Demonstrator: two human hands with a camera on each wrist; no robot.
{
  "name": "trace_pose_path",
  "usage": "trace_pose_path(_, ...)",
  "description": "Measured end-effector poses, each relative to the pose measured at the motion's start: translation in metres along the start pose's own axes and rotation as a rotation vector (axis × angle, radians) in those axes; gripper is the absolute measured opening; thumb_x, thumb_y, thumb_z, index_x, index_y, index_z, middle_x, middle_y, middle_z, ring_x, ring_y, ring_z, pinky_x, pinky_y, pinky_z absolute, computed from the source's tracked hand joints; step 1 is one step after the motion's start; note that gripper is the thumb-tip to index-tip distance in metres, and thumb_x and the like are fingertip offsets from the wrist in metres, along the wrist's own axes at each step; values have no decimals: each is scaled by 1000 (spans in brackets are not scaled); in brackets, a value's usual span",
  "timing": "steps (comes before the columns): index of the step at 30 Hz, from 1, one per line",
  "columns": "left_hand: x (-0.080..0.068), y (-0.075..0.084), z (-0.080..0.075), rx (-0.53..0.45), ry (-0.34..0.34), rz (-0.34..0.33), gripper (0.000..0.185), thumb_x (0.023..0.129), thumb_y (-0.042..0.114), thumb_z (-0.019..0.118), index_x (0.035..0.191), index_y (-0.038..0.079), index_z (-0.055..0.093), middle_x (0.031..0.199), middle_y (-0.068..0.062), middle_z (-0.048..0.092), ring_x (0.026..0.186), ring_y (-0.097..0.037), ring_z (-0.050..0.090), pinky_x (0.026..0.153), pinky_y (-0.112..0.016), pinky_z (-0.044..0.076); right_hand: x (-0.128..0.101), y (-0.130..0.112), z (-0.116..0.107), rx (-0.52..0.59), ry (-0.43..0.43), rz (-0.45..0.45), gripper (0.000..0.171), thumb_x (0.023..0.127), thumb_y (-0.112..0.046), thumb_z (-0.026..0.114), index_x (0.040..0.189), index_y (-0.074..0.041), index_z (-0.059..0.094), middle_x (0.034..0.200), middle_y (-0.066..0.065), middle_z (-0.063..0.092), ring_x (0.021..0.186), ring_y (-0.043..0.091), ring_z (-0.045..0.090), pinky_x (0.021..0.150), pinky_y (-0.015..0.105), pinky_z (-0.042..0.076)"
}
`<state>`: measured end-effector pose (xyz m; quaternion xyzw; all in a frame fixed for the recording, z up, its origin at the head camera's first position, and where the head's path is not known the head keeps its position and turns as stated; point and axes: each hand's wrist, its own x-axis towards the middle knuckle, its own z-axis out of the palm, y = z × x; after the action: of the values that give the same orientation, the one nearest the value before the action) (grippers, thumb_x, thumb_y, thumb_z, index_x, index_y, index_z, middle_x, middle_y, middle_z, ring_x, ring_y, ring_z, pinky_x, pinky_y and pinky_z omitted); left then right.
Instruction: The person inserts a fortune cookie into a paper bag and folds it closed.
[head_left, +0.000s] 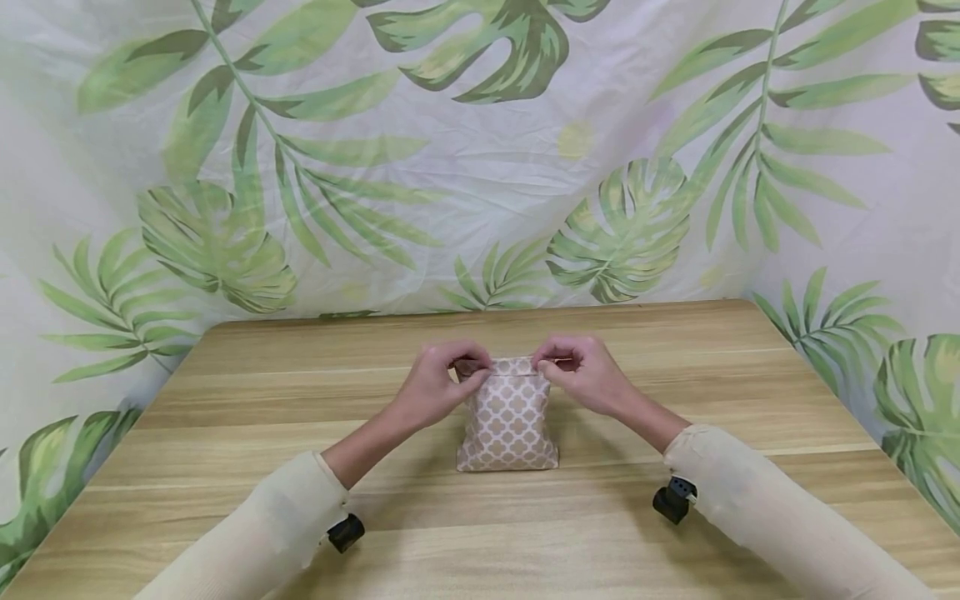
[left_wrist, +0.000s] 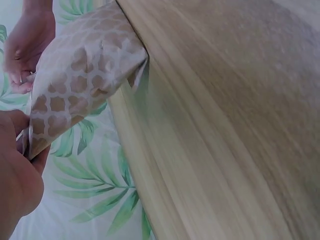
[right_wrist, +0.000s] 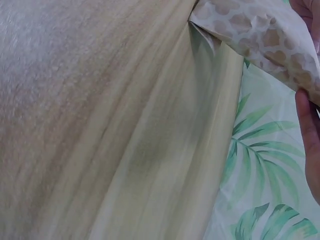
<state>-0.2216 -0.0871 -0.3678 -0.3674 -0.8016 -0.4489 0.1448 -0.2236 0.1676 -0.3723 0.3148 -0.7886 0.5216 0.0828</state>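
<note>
A small paper bag (head_left: pixel 508 423) with a tan and white quatrefoil pattern stands upright on the table, its top edge folded over into a narrow band. My left hand (head_left: pixel 441 382) pinches the left end of that band between thumb and fingers. At the opposite end, my right hand (head_left: pixel 583 371) pinches the fold the same way. In the left wrist view the bag (left_wrist: pixel 82 75) looks bulged and creased, with both hands at its top. The right wrist view has the bag (right_wrist: pixel 265 37) at the upper right, where only part of the right hand (right_wrist: pixel 311 140) shows. What the bag contains is hidden.
The wood-grain table (head_left: pixel 262 433) extends on all sides of the bag. Behind it hangs a white cloth (head_left: pixel 480 167) printed with green leaves. Small black wrist cameras (head_left: pixel 347 533) are strapped beneath both cream sleeves (head_left: pixel 255 529).
</note>
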Motion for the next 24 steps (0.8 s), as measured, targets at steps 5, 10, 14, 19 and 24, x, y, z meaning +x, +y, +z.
trace_pose_path(5,1,4,1,-61,30,-14,12,89,-11,74,91,0,73,87,-7,75,80,-21,73,71,-27,61,2,-4,-2,-6,-5,1,6,90,7,72,95,3,71,92,14,73,85,16,70,71,24,58)
trace_pose_path(10,0,8,0,-97,42,-27,13,88,-13,73,93,-2,73,87,-9,75,80,-24,74,71,-27,62,3,-11,-7,-83,6,45,11,92,-2,77,100,2,71,90,10,73,82,18,68,66,28,57)
trace_pose_path(14,0,11,-1,-72,33,-36,15,88,-14,73,99,-4,74,90,-12,76,80,-24,74,72,-27,62,3,-16,-7,-115,14,59,3,92,-3,77,90,-3,75,83,6,72,74,17,64,61,28,56)
trace_pose_path(19,6,20,0,128,-16,-14,17,87,-13,74,99,-1,75,93,-11,76,85,-22,73,73,-28,62,2,-19,-5,-140,59,40,9,88,0,80,83,-6,78,80,5,75,69,17,65,58,26,55)
trace_pose_path(24,22,38,5,383,-86,47,12,86,-1,80,96,6,79,93,-5,76,82,-18,73,72,-28,60,2,-21,-4,-166,88,37,6,88,1,80,85,-4,81,83,7,77,66,18,66,56,26,56)
